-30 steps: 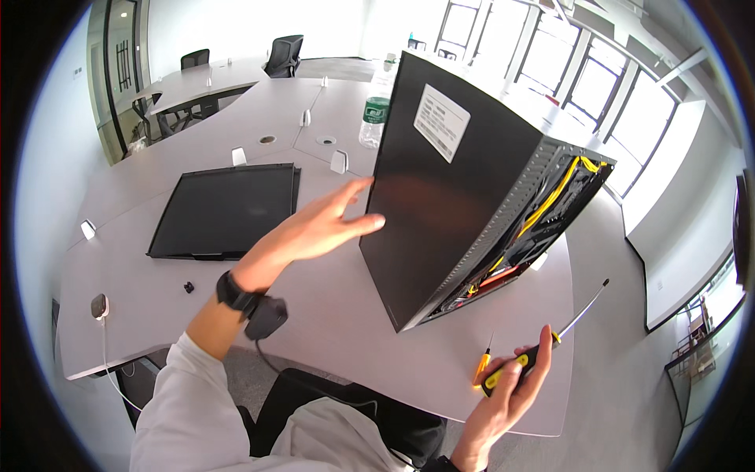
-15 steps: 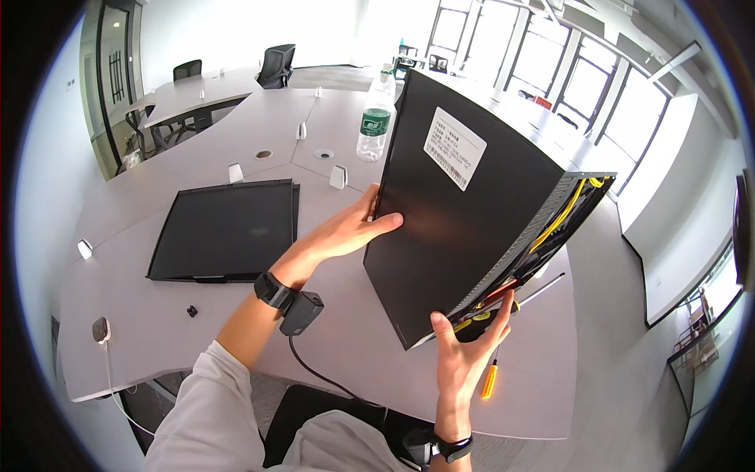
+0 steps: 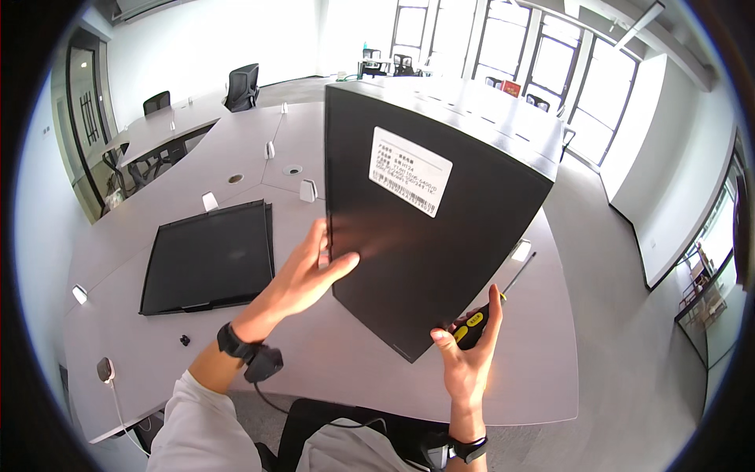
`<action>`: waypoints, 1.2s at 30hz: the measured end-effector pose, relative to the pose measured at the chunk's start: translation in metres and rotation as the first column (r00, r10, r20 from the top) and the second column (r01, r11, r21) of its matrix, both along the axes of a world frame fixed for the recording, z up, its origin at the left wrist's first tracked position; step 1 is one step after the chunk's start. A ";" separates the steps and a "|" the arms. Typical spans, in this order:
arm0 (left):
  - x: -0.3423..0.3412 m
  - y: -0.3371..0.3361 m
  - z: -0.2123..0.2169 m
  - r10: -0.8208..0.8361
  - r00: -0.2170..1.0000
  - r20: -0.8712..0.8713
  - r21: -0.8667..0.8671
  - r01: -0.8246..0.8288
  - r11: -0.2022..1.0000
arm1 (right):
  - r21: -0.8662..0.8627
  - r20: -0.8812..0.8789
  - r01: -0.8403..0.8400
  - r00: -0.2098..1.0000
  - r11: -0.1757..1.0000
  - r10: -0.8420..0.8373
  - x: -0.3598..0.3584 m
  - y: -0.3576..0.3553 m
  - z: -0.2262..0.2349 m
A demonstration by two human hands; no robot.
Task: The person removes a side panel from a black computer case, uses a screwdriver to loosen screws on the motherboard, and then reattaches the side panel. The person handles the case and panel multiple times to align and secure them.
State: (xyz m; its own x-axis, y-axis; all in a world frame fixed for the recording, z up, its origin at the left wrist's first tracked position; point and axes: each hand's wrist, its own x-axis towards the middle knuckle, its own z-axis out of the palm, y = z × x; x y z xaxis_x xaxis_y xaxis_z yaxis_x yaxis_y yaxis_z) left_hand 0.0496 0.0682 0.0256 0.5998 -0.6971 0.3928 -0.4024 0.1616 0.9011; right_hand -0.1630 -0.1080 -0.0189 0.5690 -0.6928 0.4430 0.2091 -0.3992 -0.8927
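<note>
A black computer case [image 3: 417, 259] with a white label [image 3: 410, 171] stands tilted before me over the table. My left hand [image 3: 303, 275] grips its left edge, the thumb on the dark side panel and the fingers round behind. At the lower right edge my right hand [image 3: 469, 366] holds the case, thumb at the panel's border and a finger up along the far side. Just beyond that hand lies a screwdriver [image 3: 473, 324] with a black and yellow handle, its thin shaft pointing up right. The case's inside is hidden from view.
On the table [image 3: 377, 389], a flat black panel [image 3: 208, 259] lies to the left. Small black parts [image 3: 185, 340] and a corded white-rimmed device [image 3: 105, 368] sit nearer its left edge. White clips [image 3: 308, 190] stand along the table joints. Chairs [image 3: 242, 86] and windows are farther back.
The case has turned and shifted left, so the yellow cables on its open side no longer show. The bottle and a yellow-handled screwdriver have gone out of sight. Both hands moved with the case.
</note>
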 end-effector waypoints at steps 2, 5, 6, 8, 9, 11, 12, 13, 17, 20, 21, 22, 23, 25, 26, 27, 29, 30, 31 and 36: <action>-0.016 0.010 -0.002 0.099 0.992 0.074 0.111 -0.107 0.988 | 0.045 0.005 -0.029 1.000 0.999 0.029 -0.005 -0.011 -0.002; -0.040 0.017 -0.001 0.097 0.983 0.156 0.146 -0.120 0.982 | 0.059 0.010 -0.009 1.000 0.998 0.008 -0.011 -0.033 -0.001; -0.048 0.019 -0.001 0.109 0.977 0.182 0.195 -0.145 0.970 | 0.025 0.031 -0.005 0.999 1.000 0.004 -0.014 -0.041 -0.001; -0.064 0.018 0.002 0.078 0.969 0.235 0.203 -0.127 0.971 | -0.115 -0.036 0.176 0.983 0.978 -0.181 -0.010 -0.063 0.003; -0.072 0.015 0.003 0.050 0.967 0.250 0.227 -0.108 0.968 | -0.086 -0.078 0.170 0.981 0.982 -0.177 -0.010 -0.074 0.005; -0.087 0.005 0.001 -0.008 0.948 0.319 0.205 -0.061 0.977 | -0.055 -0.164 0.217 0.961 0.975 -0.224 -0.007 -0.098 0.008; -0.094 -0.003 0.000 0.002 0.931 0.365 0.226 -0.090 0.970 | 0.048 -0.156 0.171 0.974 0.984 -0.161 -0.009 -0.108 0.009; -0.100 -0.011 -0.002 0.008 0.906 0.424 0.228 -0.116 0.967 | 0.026 -0.167 0.195 0.968 0.981 -0.188 -0.007 -0.117 0.008; -0.119 -0.040 -0.003 -0.030 0.823 0.567 0.291 -0.166 0.942 | 0.003 -0.240 0.261 0.937 0.965 -0.253 -0.003 -0.155 0.008; -0.129 -0.065 0.004 -0.116 0.793 0.599 0.352 -0.131 0.927 | -0.052 -0.238 0.319 0.916 0.946 -0.322 0.005 -0.180 0.013; -0.134 -0.075 0.008 -0.138 0.775 0.616 0.358 -0.119 0.926 | -0.046 -0.241 0.358 0.902 0.933 -0.358 0.006 -0.184 0.015; -0.136 -0.084 0.011 -0.164 0.757 0.632 0.367 -0.106 0.924 | -0.062 -0.234 0.362 0.901 0.930 -0.366 0.005 -0.185 0.017; -0.137 -0.091 0.014 -0.195 0.707 0.680 0.367 -0.098 0.925 | -0.037 -0.189 0.315 0.930 0.949 -0.316 0.002 -0.182 0.018; -0.134 -0.098 0.017 -0.233 0.717 0.657 0.326 0.009 0.945 | 0.042 -0.142 0.261 0.957 0.965 -0.252 -0.010 -0.169 0.022; -0.130 -0.100 0.017 -0.307 0.724 0.618 0.387 0.059 0.920 | 0.068 -0.113 0.224 0.970 0.972 -0.216 -0.018 -0.159 0.024; -0.120 -0.098 0.016 -0.336 0.811 0.479 0.440 0.110 0.891 | 0.090 -0.092 0.196 0.978 0.976 -0.188 -0.026 -0.147 0.026; -0.084 -0.096 0.015 -0.195 0.825 0.531 0.227 0.083 0.970 | 0.091 -0.063 0.185 0.982 0.978 -0.180 -0.038 -0.124 0.030; -0.060 -0.095 0.016 -0.119 0.809 0.575 0.111 0.067 0.992 | 0.071 -0.053 0.208 0.977 0.975 -0.205 -0.043 -0.111 0.033; -0.037 -0.094 0.014 -0.028 0.880 0.475 0.091 -0.017 0.996 | 0.031 -0.039 0.226 0.974 0.974 -0.225 -0.046 -0.099 0.034; 0.079 -0.111 0.004 0.537 0.813 0.224 -0.023 -0.546 0.837 | -0.045 -0.055 0.321 0.945 0.946 -0.323 -0.032 -0.065 0.037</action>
